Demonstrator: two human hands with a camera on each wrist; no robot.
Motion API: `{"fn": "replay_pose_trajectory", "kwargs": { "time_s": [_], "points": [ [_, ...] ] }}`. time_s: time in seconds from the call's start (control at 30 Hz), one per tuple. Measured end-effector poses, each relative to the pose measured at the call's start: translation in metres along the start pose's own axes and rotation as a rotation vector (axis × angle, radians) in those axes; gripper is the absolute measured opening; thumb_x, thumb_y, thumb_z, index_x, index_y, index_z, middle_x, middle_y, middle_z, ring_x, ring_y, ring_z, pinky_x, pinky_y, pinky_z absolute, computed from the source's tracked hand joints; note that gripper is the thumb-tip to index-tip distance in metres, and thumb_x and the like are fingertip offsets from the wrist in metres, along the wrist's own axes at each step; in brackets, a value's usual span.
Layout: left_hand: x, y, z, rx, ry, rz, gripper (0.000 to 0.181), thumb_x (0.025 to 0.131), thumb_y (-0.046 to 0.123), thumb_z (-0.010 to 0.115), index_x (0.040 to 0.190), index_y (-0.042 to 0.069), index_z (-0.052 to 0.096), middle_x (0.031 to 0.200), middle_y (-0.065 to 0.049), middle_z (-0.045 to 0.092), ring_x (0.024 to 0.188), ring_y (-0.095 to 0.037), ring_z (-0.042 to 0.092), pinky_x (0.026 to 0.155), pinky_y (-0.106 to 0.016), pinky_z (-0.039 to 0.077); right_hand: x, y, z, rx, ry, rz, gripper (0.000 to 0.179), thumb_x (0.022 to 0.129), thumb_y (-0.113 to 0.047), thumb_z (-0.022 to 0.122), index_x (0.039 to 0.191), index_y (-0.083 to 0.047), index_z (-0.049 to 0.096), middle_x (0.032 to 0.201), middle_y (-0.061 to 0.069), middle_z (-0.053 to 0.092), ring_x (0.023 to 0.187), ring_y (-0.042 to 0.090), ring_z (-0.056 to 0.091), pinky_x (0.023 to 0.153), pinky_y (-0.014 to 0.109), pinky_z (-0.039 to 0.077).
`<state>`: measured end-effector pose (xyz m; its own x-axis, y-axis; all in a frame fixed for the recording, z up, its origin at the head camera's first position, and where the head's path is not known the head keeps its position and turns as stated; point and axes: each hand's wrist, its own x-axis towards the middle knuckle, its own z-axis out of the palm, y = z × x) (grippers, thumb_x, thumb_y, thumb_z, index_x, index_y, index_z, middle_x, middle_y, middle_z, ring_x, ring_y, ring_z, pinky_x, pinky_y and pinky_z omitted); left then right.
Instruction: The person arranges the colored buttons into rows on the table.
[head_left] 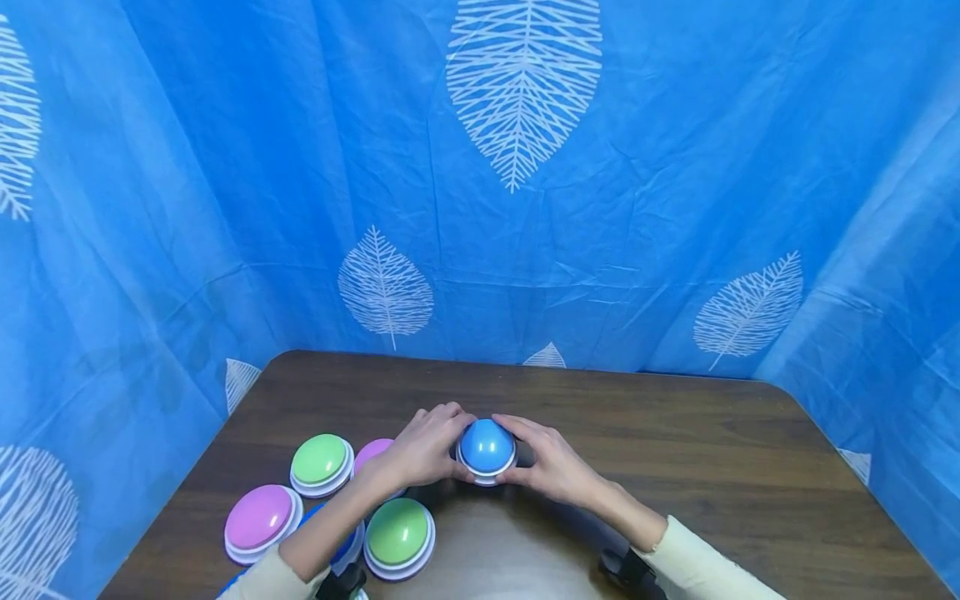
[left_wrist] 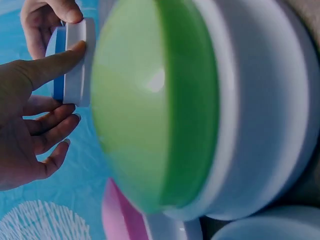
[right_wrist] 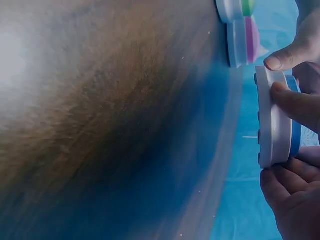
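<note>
Both hands hold a blue dome push button with a white round base, one hand on each side. My left hand grips its left side, thumb on the white base in the left wrist view. On the opposite side my right hand pinches the base between thumb and fingers. In the right wrist view the base's underside, with small feet, is apart from the table. The dome faces up, slightly toward the head camera. Close to my left forearm sit a green button and a partly hidden pink button.
Further left on the brown table stand another green button and another pink button. A blue button is partly covered by my left forearm. A blue curtain with white leaf prints hangs around the table's back and sides.
</note>
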<state>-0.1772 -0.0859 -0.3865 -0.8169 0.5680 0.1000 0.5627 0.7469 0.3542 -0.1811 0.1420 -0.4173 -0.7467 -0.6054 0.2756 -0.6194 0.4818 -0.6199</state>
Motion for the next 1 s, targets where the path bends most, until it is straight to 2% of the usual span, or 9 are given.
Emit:
{"fn": "replay_pose_trajectory", "kwargs": {
  "time_s": [0.27,0.6,0.83,1.0],
  "points": [
    [0.002,-0.015,0.003,-0.054,-0.067,-0.064,0.062,0.072,0.033,0.080,0.123,0.008,0.056,0.108,-0.003,0.053,0.098,-0.020,0.050,0.087,-0.043,0.040,0.014,0.006,0.015,-0.022,-0.062,0.038,0.073,0.077,-0.030,0.076,0.137,-0.007,0.042,0.135,0.008,0.048,0.121,0.021,0.047,0.097,0.041,0.040],
    [-0.001,-0.026,0.007,-0.084,-0.138,-0.135,0.062,0.071,0.028,0.081,0.123,0.009,0.055,0.108,-0.002,0.052,0.097,-0.020,0.052,0.087,-0.041,0.046,0.022,0.006,0.030,-0.043,-0.107,0.070,0.073,0.078,-0.031,0.075,0.138,-0.006,0.041,0.134,0.010,0.048,0.120,0.024,0.047,0.098,0.042,0.039],
    [-0.001,-0.029,0.007,-0.104,-0.151,-0.130,0.060,0.070,0.027,0.082,0.121,0.007,0.056,0.106,-0.003,0.052,0.096,-0.020,0.053,0.086,-0.042,0.046,0.022,0.007,0.034,-0.070,-0.103,0.075,0.073,0.077,-0.033,0.075,0.137,-0.005,0.043,0.133,0.011,0.049,0.119,0.024,0.048,0.097,0.042,0.040],
    [-0.001,-0.030,0.007,-0.115,-0.163,-0.152,0.061,0.071,0.028,0.081,0.122,0.008,0.055,0.107,-0.002,0.051,0.097,-0.020,0.052,0.088,-0.043,0.045,0.023,0.006,0.035,-0.058,-0.108,0.089,0.073,0.078,-0.034,0.075,0.137,-0.006,0.042,0.133,0.010,0.049,0.120,0.023,0.048,0.098,0.041,0.040]
  ]
}}
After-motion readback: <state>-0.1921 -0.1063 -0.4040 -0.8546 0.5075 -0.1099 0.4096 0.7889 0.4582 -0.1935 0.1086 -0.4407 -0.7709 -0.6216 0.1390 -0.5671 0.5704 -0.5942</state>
